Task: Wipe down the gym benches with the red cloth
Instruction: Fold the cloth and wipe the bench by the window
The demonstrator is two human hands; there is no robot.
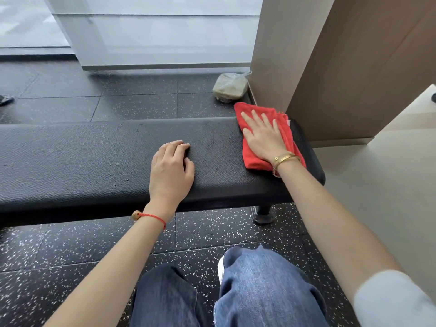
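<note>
A long black padded gym bench (82, 159) runs across the view from the left edge to the right. The folded red cloth (252, 159) lies flat on the bench's right end, its far corner hanging past the back edge. My right hand (263, 135) presses palm-down on the cloth with fingers spread. My left hand (171, 171) rests on the bench top near the middle, fingers curled under, holding nothing.
A brown pillar (330, 67) stands right behind the bench's right end. A clear bag with greenish contents (230, 87) sits on the speckled black floor beside it. The bench's leg (263, 213) is below the right end. My knees in jeans are close to the front edge.
</note>
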